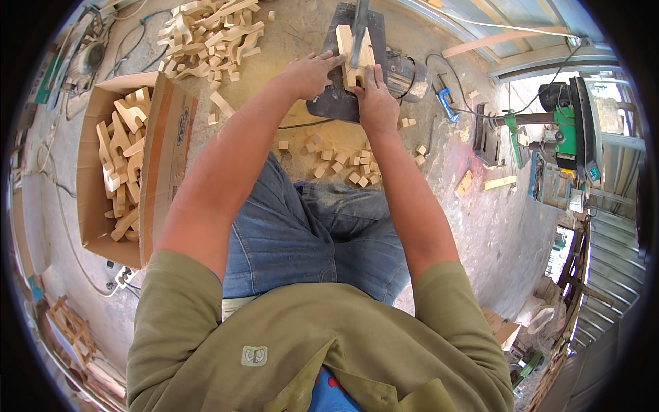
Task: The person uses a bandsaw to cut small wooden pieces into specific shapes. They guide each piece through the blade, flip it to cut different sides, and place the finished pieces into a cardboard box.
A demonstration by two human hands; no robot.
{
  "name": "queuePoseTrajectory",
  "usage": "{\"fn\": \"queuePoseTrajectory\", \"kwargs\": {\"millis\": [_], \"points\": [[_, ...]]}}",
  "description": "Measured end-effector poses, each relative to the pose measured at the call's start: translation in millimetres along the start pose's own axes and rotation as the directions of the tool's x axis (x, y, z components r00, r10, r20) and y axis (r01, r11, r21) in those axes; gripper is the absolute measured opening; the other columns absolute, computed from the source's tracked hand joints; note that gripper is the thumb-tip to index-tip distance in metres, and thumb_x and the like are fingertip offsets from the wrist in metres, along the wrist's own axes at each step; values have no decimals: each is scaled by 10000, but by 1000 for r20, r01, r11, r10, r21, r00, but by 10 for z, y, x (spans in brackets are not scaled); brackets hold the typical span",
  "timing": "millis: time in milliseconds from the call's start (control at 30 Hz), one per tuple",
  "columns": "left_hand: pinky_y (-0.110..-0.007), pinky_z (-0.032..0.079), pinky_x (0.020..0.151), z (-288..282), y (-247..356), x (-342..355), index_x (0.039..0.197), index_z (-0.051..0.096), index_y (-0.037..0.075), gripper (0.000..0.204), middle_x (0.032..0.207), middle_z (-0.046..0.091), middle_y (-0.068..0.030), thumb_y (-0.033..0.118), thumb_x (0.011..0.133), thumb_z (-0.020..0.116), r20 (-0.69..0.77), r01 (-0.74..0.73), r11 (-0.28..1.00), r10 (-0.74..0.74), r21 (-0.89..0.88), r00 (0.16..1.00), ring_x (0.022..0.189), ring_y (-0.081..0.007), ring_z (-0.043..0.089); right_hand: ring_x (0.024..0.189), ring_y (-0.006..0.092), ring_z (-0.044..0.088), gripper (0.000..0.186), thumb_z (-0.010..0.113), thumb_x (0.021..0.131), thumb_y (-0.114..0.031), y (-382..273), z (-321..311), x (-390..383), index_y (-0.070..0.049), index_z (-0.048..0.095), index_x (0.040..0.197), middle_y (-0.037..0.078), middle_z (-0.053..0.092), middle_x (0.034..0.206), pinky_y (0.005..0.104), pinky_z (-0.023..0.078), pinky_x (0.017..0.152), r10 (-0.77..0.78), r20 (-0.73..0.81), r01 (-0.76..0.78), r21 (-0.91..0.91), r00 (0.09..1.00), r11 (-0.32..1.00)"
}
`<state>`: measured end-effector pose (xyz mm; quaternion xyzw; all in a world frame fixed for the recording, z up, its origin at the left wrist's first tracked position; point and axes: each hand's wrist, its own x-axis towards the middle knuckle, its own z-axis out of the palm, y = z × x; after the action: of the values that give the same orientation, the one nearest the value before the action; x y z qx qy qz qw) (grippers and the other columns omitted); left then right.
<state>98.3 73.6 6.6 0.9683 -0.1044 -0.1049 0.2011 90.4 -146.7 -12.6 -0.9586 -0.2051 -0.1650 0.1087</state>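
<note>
Both hands are pressing a pale wooden block (353, 58) flat on the saw's dark plate (329, 99) at twelve o'clock: left hand (309, 74) spread on its left side, right hand (374, 96) pinching its near end. It looks light, stiff and splintery; gripping its outer edges, away from the blade (360, 27), seems safest.

Pale, raw wood block (352, 55); dark matt metal saw table (329, 96); brown cardboard box (165, 158).

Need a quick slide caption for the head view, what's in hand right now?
Both hands, left hand and right hand, press a wooden piece against the saw table, offcuts scattered below.
</note>
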Motion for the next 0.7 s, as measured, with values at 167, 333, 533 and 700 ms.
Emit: {"fn": "queuePoseTrajectory", "kwargs": {"millis": [167,333,533,700], "points": [[-537,416,1256,-12,-4,-3,1735,232,383,763,1788,312,-69,230,1095,619,-19,-19,1000,19,6,1000,1602,-343,380,1271,332,703,603,614,1075,-420,-10,-10,9,-50,539,1546,177,549,1615,459,638,893,12,12,-12,-18,1000,1000],[-495,431,1253,-55,7,-16,1735,236,375,778,1778,327,-98,216,1085,633,-9,-33,999,33,-17,999,1572,-350,429,1276,327,700,598,615,1076,-420,-14,-4,12,-64,539,1550,166,554,1614,457,637,899,21,16,-21,-20,1000,1000],[-492,443,1242,-104,37,-33,1734,246,367,786,1776,328,-102,218,1076,648,8,-21,1000,21,-20,1000,1559,-339,449,1267,328,704,582,627,1074,-399,-26,-9,9,-64,541,1541,158,553,1615,459,636,894,40,26,-40,-18,999,999],[-494,464,1224,-92,19,-21,1734,241,371,792,1779,326,-84,223,1074,652,-3,-22,1000,22,-17,1000,1540,-325,478,1260,345,705,589,627,1071,-407,-17,-13,8,-58,527,1535,171,551,1614,466,636,887,26,12,-26,5,1000,1000]]}}
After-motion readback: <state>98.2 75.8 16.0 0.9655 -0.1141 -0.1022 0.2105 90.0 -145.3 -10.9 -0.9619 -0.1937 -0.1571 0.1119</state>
